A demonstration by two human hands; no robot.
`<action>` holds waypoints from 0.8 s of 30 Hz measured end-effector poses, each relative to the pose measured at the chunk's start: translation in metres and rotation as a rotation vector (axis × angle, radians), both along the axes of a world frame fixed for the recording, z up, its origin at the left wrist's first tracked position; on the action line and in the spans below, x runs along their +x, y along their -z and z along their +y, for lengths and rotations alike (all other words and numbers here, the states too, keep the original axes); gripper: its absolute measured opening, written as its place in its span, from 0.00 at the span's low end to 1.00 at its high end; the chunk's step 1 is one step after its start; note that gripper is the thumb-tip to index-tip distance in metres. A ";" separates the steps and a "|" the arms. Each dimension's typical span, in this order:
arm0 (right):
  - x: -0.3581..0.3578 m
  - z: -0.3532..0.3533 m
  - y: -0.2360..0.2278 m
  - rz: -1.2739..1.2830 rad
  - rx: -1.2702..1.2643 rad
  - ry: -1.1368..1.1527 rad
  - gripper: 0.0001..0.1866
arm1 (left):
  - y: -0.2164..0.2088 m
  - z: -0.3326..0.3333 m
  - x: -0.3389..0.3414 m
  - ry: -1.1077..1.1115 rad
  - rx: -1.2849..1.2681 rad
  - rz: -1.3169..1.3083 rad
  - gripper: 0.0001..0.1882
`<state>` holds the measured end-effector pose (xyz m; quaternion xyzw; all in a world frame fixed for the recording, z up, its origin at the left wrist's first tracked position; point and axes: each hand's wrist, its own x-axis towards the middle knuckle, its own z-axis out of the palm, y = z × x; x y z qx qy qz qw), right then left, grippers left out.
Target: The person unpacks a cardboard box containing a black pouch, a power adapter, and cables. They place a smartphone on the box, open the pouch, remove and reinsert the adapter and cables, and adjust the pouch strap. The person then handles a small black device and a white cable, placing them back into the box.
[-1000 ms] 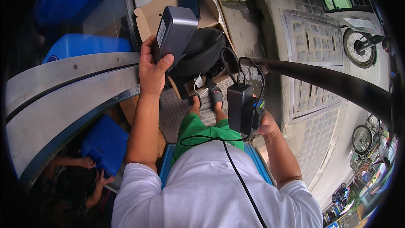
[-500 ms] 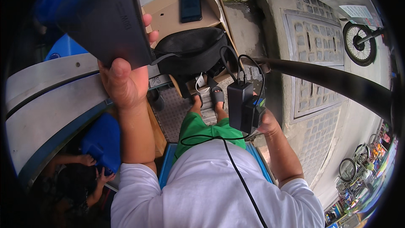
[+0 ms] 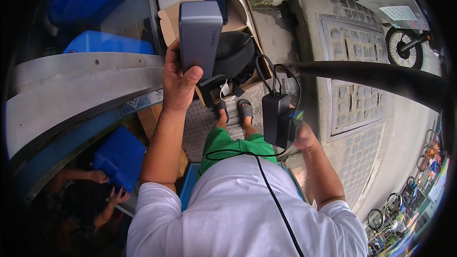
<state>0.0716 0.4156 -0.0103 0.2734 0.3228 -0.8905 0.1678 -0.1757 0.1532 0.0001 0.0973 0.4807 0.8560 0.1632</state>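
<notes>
Grey block [image 3: 200, 38], one: oblong, smooth, with a dull metallic finish, squared ends and slightly rounded edges. Small print is borne near the right edge, running lengthwise. The block is held raised and nearly upright in the left hand [image 3: 180, 85], by which its lower part is gripped, the thumb being laid across the near face. From this viewpoint, part of a cardboard box [image 3: 170, 24] is covered by it, as is part of a dark phone [image 3: 223, 8] lying in that box. A black mesh bag [image 3: 234, 57] is seen beyond the block's right side.

Black box [image 3: 270, 121], one: narrow, upright, with black cables [image 3: 299, 88] looped from its top. A smaller black case [image 3: 287, 127], marked with a coloured patch, is set against it. Both are held by the right hand [image 3: 305, 138], closed around their right side; its fingers are mostly hidden.
</notes>
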 end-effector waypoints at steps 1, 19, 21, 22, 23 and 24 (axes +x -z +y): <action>0.002 0.000 0.001 -0.005 0.010 -0.003 0.66 | 0.018 0.003 0.008 0.010 -0.058 -0.020 0.43; -0.006 0.002 0.007 0.025 0.061 -0.060 0.67 | 0.158 0.060 0.065 0.249 -1.375 0.766 0.40; -0.007 0.001 0.013 0.029 0.061 -0.046 0.66 | 0.149 0.062 0.065 0.291 -1.447 0.770 0.39; -0.008 0.001 0.017 0.018 0.057 -0.035 0.66 | 0.143 0.062 0.064 0.325 -1.445 0.766 0.38; -0.011 0.000 0.021 0.007 0.053 -0.024 0.66 | 0.137 0.060 0.062 0.359 -1.450 0.756 0.37; -0.013 0.000 0.026 0.005 0.039 -0.025 0.66 | 0.130 0.059 0.060 0.393 -1.454 0.745 0.36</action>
